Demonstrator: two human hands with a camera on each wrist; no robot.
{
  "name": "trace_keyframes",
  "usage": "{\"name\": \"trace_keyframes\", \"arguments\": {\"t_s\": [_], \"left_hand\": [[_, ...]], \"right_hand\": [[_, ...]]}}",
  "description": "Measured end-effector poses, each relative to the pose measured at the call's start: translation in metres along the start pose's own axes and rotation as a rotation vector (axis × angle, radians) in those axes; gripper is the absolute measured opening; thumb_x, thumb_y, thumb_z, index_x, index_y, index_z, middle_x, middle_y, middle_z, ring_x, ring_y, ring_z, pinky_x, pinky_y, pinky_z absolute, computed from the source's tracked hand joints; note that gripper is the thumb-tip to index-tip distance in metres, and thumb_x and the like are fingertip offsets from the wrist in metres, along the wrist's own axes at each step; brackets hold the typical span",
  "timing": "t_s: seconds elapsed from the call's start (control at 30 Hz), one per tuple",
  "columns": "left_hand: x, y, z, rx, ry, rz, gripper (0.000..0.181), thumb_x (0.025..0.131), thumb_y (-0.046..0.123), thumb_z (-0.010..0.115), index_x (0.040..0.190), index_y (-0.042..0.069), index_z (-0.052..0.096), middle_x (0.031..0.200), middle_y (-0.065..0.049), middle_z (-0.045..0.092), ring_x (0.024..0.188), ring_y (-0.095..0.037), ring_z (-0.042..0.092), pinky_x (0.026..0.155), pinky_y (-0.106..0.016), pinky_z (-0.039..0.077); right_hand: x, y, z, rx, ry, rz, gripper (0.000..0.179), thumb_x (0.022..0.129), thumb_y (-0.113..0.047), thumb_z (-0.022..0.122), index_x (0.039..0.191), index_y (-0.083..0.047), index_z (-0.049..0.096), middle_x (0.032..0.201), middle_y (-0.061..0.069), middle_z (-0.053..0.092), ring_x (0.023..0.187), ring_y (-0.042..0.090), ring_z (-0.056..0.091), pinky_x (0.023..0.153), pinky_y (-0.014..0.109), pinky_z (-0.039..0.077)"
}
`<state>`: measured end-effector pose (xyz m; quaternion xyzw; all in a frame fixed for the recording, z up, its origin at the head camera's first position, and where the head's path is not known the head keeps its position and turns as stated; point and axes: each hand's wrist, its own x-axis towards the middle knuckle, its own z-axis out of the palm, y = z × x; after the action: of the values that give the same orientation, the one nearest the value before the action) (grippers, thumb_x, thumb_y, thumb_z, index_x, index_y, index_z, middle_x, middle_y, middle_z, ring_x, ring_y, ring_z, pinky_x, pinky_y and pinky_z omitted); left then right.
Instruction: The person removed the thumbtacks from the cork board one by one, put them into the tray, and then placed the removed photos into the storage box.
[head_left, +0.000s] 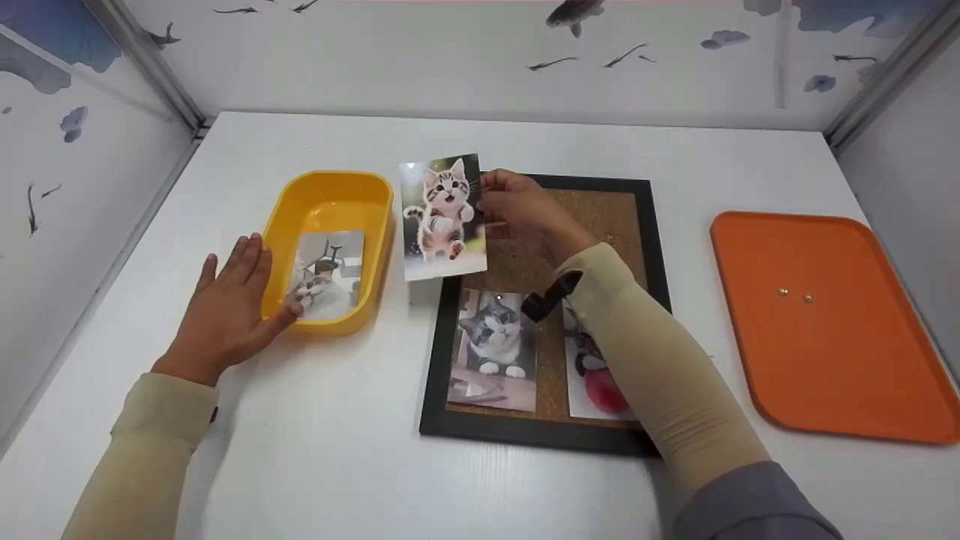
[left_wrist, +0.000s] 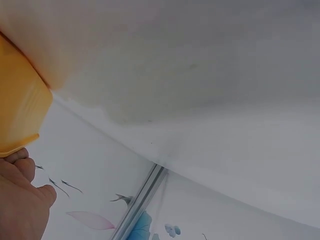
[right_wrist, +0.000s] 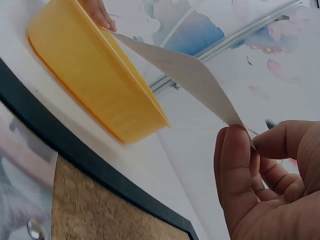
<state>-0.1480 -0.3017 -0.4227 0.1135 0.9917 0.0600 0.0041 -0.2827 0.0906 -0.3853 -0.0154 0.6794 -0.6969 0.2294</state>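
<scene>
My right hand (head_left: 525,206) pinches the right edge of a kitten photo (head_left: 444,217) between thumb and fingers. The photo is held up over the upper left corner of a black-framed cork board (head_left: 600,214); in the right wrist view its pale back (right_wrist: 185,75) shows. Two more cat photos lie on the cork: a grey-and-white cat photo (head_left: 493,349) with a pin at its top, and one (head_left: 592,382) partly hidden by my right forearm. My left hand (head_left: 229,315) rests with straight fingers along the left rim of a yellow bin (head_left: 382,255). Inside the bin lies another cat photo (head_left: 330,274).
On the right of the white table (head_left: 322,450) lies an orange tray (head_left: 840,360) bearing two small gold pins (head_left: 795,295). White panels with painted fish (head_left: 576,13) stand along the back and sides.
</scene>
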Motion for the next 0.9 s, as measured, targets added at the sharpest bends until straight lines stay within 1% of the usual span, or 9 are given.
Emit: {"name": "trace_keyframes", "arguments": {"t_s": [0.13,0.23,0.4,0.47,0.57,0.63,0.77,0.83,0.9], "left_hand": [[0.001,0.000,0.001,0.007,-0.010,-0.002,0.092,0.097,0.061,0.042,0.155,-0.005,0.014,0.164,-0.020,0.005,0.152,-0.031,-0.002,0.117,-0.047,-0.013],[0.000,0.000,0.002,0.010,-0.002,-0.001,0.092,0.098,0.060,0.043,0.155,-0.006,0.014,0.164,-0.020,0.006,0.152,-0.031,-0.002,0.117,-0.048,-0.013],[0.001,0.000,0.003,0.011,0.006,0.003,0.091,0.098,0.060,0.043,0.154,-0.006,0.015,0.164,-0.020,0.007,0.152,-0.031,-0.002,0.117,-0.047,-0.013],[0.001,0.000,0.003,0.012,0.006,0.002,0.091,0.098,0.060,0.043,0.154,-0.006,0.015,0.164,-0.020,0.007,0.152,-0.031,-0.001,0.117,-0.047,-0.013],[0.001,0.000,0.003,0.010,0.002,-0.004,0.092,0.098,0.061,0.042,0.155,-0.005,0.015,0.164,-0.020,0.007,0.152,-0.032,-0.001,0.117,-0.048,-0.013],[0.002,0.000,0.003,0.010,0.000,-0.007,0.092,0.098,0.062,0.041,0.155,-0.005,0.014,0.164,-0.020,0.007,0.152,-0.032,-0.001,0.117,-0.048,-0.013],[0.002,0.001,0.003,0.006,-0.003,-0.011,0.092,0.098,0.062,0.040,0.155,-0.004,0.013,0.164,-0.020,0.006,0.152,-0.032,-0.002,0.117,-0.048,-0.013],[0.002,0.001,0.004,0.002,0.006,-0.006,0.092,0.098,0.062,0.040,0.155,-0.005,0.014,0.164,-0.021,0.007,0.152,-0.032,-0.002,0.117,-0.049,-0.012],[0.001,0.001,0.004,-0.002,0.018,0.004,0.091,0.098,0.060,0.042,0.155,-0.006,0.015,0.164,-0.021,0.008,0.151,-0.032,0.000,0.118,-0.049,-0.010]], "right_hand": [[0.001,-0.001,0.008,0.008,-0.017,0.000,0.020,0.100,-0.004,0.052,0.118,-0.006,0.058,0.115,0.015,0.063,0.093,0.028,0.065,0.080,0.040,0.056],[0.002,-0.001,0.015,0.009,-0.032,-0.005,0.019,0.100,-0.005,0.053,0.118,-0.006,0.060,0.115,0.015,0.064,0.093,0.027,0.065,0.078,0.038,0.056],[0.004,-0.003,0.026,0.001,-0.045,-0.016,0.019,0.099,-0.005,0.053,0.116,-0.007,0.060,0.113,0.013,0.064,0.086,0.024,0.062,0.073,0.036,0.053],[0.006,-0.004,0.030,0.001,-0.051,-0.012,0.019,0.099,-0.004,0.053,0.116,-0.007,0.060,0.112,0.013,0.064,0.084,0.023,0.062,0.075,0.038,0.053],[0.007,-0.005,0.037,0.010,-0.063,-0.010,0.020,0.098,-0.003,0.052,0.116,-0.007,0.059,0.111,0.013,0.064,0.086,0.023,0.062,0.081,0.043,0.053],[0.008,-0.006,0.042,0.009,-0.068,-0.007,0.020,0.098,-0.002,0.052,0.116,-0.008,0.059,0.110,0.013,0.064,0.086,0.023,0.063,0.082,0.043,0.054],[0.010,-0.006,0.051,0.002,-0.084,-0.006,0.019,0.098,-0.002,0.052,0.114,-0.008,0.060,0.108,0.012,0.065,0.085,0.023,0.064,0.073,0.036,0.057],[0.012,-0.006,0.057,0.010,-0.094,-0.005,0.018,0.098,-0.001,0.052,0.113,-0.007,0.060,0.106,0.012,0.065,0.085,0.023,0.064,0.070,0.034,0.056],[0.014,-0.004,0.062,0.025,-0.108,-0.003,0.017,0.098,-0.001,0.052,0.112,-0.007,0.059,0.105,0.012,0.065,0.084,0.023,0.065,0.070,0.034,0.056]]}}
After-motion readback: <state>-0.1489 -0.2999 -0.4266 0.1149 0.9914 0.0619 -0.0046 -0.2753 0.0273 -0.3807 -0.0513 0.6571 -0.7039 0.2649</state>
